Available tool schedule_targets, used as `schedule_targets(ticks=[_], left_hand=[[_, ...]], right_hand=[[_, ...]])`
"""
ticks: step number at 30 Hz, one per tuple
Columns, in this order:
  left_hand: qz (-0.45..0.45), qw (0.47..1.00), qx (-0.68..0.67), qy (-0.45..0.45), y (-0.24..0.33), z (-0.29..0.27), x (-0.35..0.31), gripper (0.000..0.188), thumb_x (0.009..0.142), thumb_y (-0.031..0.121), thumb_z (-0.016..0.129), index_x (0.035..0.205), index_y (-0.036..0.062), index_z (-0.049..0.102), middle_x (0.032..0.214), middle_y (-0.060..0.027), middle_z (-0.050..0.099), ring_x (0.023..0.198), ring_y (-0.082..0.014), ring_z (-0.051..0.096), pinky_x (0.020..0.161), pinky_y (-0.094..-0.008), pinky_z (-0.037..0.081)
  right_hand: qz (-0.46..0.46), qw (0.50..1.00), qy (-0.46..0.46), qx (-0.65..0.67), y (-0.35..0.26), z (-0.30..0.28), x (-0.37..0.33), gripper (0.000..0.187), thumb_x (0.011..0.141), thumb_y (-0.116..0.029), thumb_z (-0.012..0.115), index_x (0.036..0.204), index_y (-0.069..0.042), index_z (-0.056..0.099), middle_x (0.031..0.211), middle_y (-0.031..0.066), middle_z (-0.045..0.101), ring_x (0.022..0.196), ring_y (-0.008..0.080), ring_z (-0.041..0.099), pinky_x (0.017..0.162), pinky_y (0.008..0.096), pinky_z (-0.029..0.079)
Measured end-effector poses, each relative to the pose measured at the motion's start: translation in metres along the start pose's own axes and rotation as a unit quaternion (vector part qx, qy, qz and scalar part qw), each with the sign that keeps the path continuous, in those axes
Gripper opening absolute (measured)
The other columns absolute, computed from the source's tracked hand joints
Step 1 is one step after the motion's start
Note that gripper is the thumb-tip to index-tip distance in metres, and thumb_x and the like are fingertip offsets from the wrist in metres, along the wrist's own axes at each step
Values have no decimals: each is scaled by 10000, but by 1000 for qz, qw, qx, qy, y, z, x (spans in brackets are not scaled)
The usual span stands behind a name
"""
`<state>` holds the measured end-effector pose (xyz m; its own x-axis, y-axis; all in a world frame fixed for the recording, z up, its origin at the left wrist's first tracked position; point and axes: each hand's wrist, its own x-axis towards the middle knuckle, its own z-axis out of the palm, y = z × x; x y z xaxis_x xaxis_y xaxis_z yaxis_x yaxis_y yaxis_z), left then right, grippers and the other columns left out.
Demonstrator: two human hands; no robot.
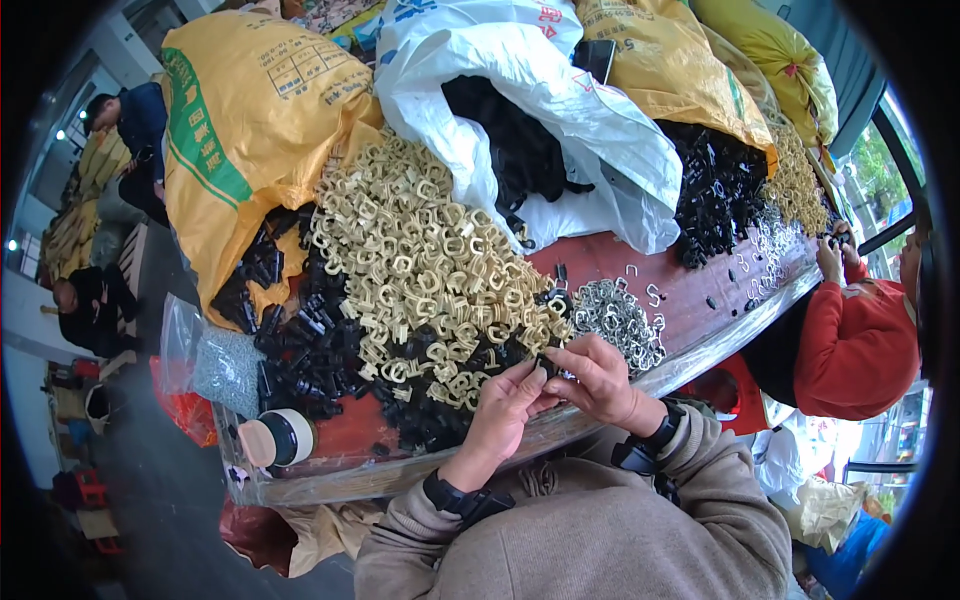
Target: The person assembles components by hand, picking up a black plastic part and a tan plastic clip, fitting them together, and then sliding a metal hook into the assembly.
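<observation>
Cream clips point(430, 260); blk pcs point(312, 345); silvery hooks point(612, 325); yellow-orange sack point(265, 130) w/ grn band point(200, 140); wht bag point(615, 130) w/ blue & red print; dk red bench point(600, 258); taupe sweater point(610, 510).

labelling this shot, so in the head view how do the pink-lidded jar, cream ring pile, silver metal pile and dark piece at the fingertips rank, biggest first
1. Cream ring pile
2. Silver metal pile
3. Pink-lidded jar
4. Dark piece, partly hidden

Dark piece point(545, 362) in hands point(507, 408) point(600, 385) at bench's point(690, 290) near edge: mostly finger-covered, kind unclear | white sack point(530, 55) across bench: top cut off
</observation>
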<state>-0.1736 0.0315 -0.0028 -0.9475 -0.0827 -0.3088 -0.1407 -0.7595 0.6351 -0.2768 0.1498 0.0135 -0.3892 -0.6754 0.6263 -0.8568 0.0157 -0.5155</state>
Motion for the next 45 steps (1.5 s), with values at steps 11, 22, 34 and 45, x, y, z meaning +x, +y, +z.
schedule_targets(ticks=[11,22,34,45], left_hand=[[-8,999,12,-37,1,-2,-2,336,855,221,491,1107,0,470,916,-44,558,808,-98,547,731,-240,467],[43,992,117,-27,7,-12,-2,373,862,195,483,1139,-47,428,827,-55,556,696,-96,556,642,-215,479],[28,992,118,20,7,-17,-4,308,841,178,510,1069,-23,466,858,-81,563,703,-129,569,605,-218,483],[1,996,85,-3,0,-13,-16,369,818,156,545,1114,17,373,886,-112,569,727,-141,572,626,-227,484]], right_hand=[[-118,992,7,-38,11,0,-1,444,562,-255,730,909,-26,575,695,46,440,559,178,446,464,271,356],[2,999,-7,-33,29,-13,34,174,689,-72,642,834,-10,569,736,83,513,635,200,510,513,285,411],[201,944,-203,-165,165,64,116,341,700,-291,594,859,7,549,800,175,560,743,319,551,642,382,430],[275,924,-265,-23,119,-8,53,362,703,-276,613,914,5,526,834,152,569,756,255,556,677,342,439]])
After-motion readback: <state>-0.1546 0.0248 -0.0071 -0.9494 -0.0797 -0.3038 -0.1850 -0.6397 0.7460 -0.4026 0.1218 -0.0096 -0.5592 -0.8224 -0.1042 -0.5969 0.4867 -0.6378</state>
